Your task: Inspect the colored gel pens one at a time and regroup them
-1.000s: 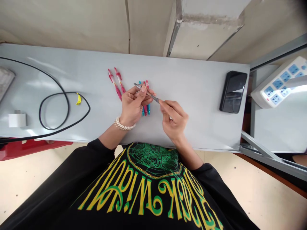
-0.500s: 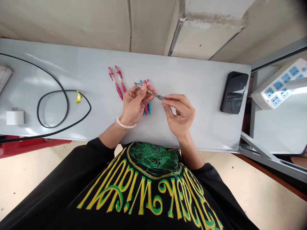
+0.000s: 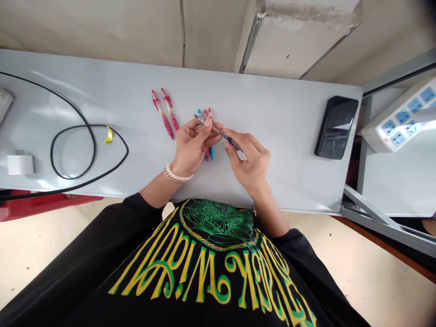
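Observation:
Between both hands, above the table, a grey and clear pen (image 3: pixel 221 132) is held at a slant. My left hand (image 3: pixel 193 144) is closed on its upper end, thumb on top, near the clip. My right hand (image 3: pixel 250 159) is closed around the dark grey grip at the lower end, with thumb and fingers pinching it. Partly hidden behind my left hand lie a blue pen (image 3: pixel 211 152) and a pink pen (image 3: pixel 207 155), with more pen tops showing beyond the fingers. Two pink pens (image 3: pixel 166 122) lie side by side to the left.
A black phone (image 3: pixel 335 127) lies at the table's right end, beside a white power strip (image 3: pixel 400 122). On the left, a looped black cable (image 3: pixel 91 131) with a yellow tag (image 3: pixel 109 135) and a white charger (image 3: pixel 20 164) rest on the grey table (image 3: pixel 272 109).
My right hand has moved slightly along the pen, and its fingers now cover more of the grip. My left hand keeps its hold. The view has shifted a little.

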Motion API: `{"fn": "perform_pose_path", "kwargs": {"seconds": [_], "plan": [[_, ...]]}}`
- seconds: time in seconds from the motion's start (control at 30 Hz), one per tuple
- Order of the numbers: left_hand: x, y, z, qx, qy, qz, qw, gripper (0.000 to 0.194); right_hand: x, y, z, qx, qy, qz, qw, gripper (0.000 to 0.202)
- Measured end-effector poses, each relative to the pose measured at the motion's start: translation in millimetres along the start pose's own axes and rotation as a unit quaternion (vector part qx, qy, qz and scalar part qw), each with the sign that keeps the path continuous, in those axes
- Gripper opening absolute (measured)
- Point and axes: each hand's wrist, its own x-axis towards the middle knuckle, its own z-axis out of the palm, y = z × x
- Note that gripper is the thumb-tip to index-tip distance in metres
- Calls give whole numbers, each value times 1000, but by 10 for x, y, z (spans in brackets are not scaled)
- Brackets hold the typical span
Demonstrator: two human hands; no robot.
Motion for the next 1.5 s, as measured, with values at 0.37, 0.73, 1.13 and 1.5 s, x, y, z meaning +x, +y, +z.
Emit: {"fn": "perform_pose_path", "kwargs": {"seconds": [0.37,0.73,1.13,1.5], "plan": [[198,154,-204,-86,67,-116,987,34,-16,-50,-338,-19,24,33,999,21],[57,109,-42,-63,56,-100,991,23,24,-158,-171,-76,21,-69,994,34],[-20,29,68,-11,48,-53,997,12,22,-111,-120,-55,-11,-31,998,32],[-2,25,37,-17,55,-53,997,15,-25,-82,-144,-78,33,-12,996,16]]}}
